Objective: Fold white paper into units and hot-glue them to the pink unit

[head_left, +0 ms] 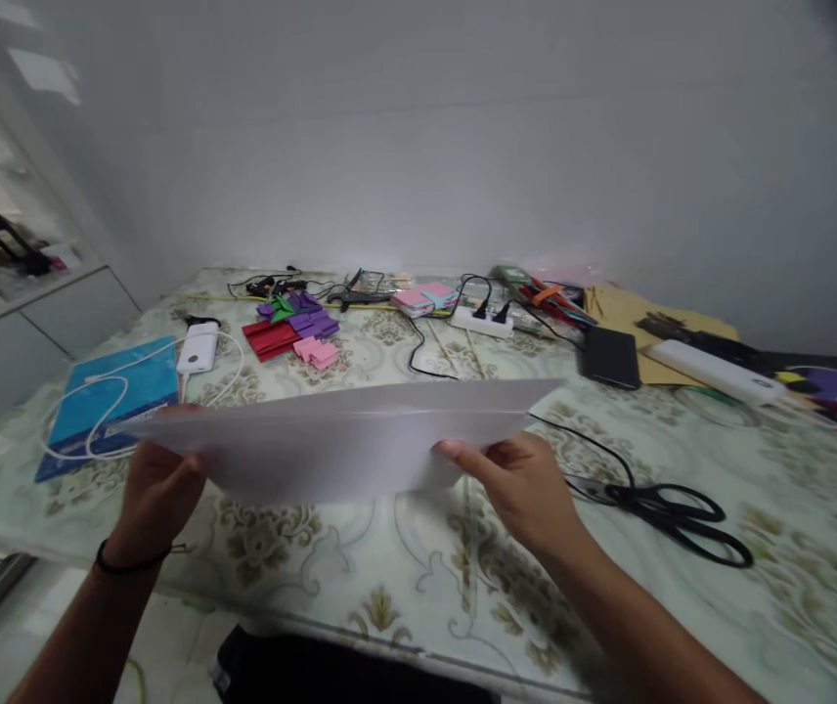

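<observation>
A sheet of white paper (330, 455) is held up above the table in both hands, creased or bent lengthwise near its upper edge. My left hand (161, 484) pinches its left end, the thumb on the near face and the other fingers mostly hidden behind. At the right end my right hand (517, 479) grips the sheet between thumb and fingers. A dark cord encircles my left wrist. To the right of my right hand lies a pair of scissors (672, 518) with black handles, its blades partly hidden by the hand.
A blue pack (114, 386) with a white power bank (198, 347) and cable lies left. Folded red, purple and pink paper pieces (293, 330) sit behind the sheet. A power strip (483, 321), a black box (610, 357) and a white bar (712, 372) stand toward the wall.
</observation>
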A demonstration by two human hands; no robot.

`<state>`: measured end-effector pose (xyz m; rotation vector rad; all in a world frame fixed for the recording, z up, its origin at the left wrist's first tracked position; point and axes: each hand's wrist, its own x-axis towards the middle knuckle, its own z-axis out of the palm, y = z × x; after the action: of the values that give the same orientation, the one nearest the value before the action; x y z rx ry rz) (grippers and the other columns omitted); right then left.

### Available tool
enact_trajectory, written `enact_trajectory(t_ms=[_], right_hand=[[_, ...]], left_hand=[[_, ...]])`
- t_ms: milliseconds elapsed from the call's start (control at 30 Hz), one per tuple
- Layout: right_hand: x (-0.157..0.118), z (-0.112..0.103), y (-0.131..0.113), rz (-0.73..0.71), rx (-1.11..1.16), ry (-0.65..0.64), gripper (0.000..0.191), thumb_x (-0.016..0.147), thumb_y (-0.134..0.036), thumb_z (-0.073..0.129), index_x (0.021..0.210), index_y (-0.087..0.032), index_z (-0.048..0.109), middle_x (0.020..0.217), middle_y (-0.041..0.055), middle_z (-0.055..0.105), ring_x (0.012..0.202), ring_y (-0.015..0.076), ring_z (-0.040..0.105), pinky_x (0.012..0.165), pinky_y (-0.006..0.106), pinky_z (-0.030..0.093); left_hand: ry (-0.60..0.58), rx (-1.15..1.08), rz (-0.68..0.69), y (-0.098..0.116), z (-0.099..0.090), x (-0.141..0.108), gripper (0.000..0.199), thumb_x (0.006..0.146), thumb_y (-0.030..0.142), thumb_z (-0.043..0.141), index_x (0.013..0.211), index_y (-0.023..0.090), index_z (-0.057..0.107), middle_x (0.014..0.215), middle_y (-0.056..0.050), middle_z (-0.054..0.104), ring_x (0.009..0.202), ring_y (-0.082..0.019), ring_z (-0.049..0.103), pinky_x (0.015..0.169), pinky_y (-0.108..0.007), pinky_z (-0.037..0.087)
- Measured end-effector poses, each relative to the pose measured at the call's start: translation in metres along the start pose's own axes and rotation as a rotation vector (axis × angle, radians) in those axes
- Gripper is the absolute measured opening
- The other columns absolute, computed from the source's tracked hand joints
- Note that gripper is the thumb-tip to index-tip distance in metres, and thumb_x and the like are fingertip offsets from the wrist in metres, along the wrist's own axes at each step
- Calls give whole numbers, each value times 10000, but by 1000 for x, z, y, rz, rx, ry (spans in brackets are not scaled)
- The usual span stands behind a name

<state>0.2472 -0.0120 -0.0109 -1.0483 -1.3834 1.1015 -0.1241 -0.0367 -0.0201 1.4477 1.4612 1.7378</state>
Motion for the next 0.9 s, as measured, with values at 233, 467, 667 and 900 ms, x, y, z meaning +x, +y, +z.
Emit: enact_trajectory(t_ms=[233, 467, 667, 900], right_hand=[[-1, 1, 16, -37, -40, -110, 239, 779, -374, 840, 933, -207, 764, 929, 56, 791, 840, 207, 717, 742, 287, 555], [6, -5, 5, -109, -93, -260, 209, 832, -405, 782, 847, -197, 799, 857, 68, 781, 791, 203, 707, 721, 281, 531], [5, 12, 0, 191, -45, -185, 481, 708, -508, 858, 1035, -166, 772, 1004, 109, 802, 851, 263, 738, 721, 334, 584], [19, 26, 0, 213, -69, -179, 404, 775, -536, 788, 863, -142, 780, 814, 56, 767, 685, 179, 644, 580, 250, 487]], left_hand=[[-403, 91, -91, -15, -9, -7, 222, 772, 318, 836, 988, 287, 794, 1028, -72, 771, 976, -282, 716, 827, -336, 593], [-713, 101, 44, 1, -11, 8, 221, 855, 400, 728, 976, 239, 817, 1016, -112, 790, 967, -321, 730, 853, -394, 595], [-421, 247, -178, -3, -7, -2, 338, 721, 499, 822, 931, 236, 807, 934, -85, 823, 836, -318, 760, 739, -386, 644], [-364, 481, -166, -2, -10, 22, 400, 764, 613, 716, 835, 222, 767, 923, -78, 817, 885, -340, 751, 793, -428, 641]])
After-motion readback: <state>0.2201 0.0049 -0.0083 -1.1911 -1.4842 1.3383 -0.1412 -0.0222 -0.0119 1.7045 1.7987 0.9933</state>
